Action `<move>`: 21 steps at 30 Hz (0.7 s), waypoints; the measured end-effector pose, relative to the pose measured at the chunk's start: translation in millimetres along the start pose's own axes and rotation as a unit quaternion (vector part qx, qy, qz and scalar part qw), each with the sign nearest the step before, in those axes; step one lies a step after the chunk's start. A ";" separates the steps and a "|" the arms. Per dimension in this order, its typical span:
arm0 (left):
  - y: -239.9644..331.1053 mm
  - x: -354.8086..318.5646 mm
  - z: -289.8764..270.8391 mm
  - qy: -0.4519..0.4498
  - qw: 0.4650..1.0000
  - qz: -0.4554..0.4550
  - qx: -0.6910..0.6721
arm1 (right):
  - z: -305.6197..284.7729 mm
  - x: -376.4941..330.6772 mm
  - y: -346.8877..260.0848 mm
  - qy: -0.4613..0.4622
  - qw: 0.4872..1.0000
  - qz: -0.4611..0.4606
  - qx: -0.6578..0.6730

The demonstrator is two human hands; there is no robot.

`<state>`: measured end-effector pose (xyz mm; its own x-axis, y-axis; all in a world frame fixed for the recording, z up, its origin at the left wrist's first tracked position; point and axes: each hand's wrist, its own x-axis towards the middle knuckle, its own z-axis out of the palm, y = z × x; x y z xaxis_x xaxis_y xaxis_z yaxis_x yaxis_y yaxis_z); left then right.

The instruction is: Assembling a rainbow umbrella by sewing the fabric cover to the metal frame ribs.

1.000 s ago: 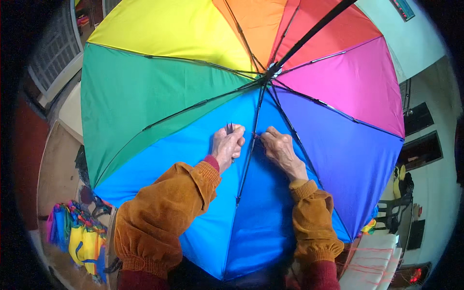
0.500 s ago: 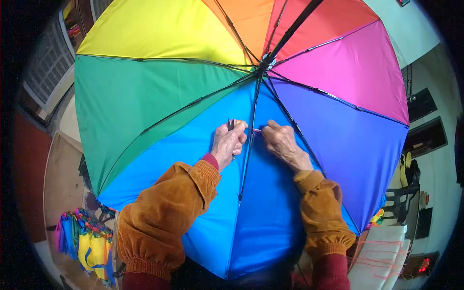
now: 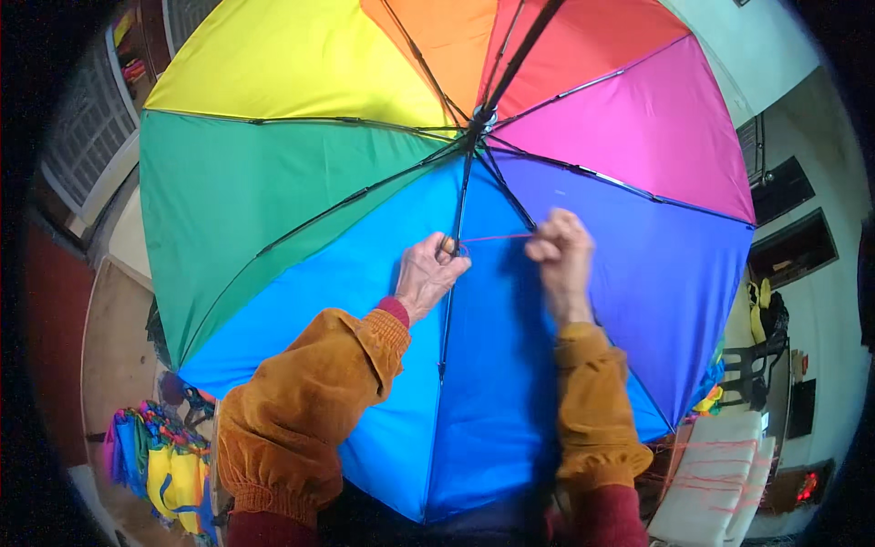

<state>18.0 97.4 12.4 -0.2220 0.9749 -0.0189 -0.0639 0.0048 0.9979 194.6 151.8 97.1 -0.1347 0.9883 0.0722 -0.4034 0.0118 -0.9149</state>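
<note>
Left hand (image 3: 428,275) pinches umbrella rib (image 3: 461,205); right hand (image 3: 563,260) grips reddish thread (image 3: 497,239), taut to right. Apparently tightening step; next move calls for steady tension.

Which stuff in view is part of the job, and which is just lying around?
In the job:
- rainbow umbrella, open
- black rib, left hand at it
- red thread, drawn taut to right hand

Apparently just lying about:
- yellow cloth item, lower left
- dark chair, right
- pale panel with red strands across it, possibly spare thread
</note>
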 end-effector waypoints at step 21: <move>-0.3 2.2 -21.4 -0.031 0.968 -0.133 -0.210 | 27.5 -10.8 58.4 -0.222 0.655 -0.183 -0.699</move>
<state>-3.2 94.8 10.8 -0.0852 0.9630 -0.2556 -0.5032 0.1798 0.8453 147.6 137.6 53.8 -0.6358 0.7417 0.2136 0.6978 0.6707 -0.2516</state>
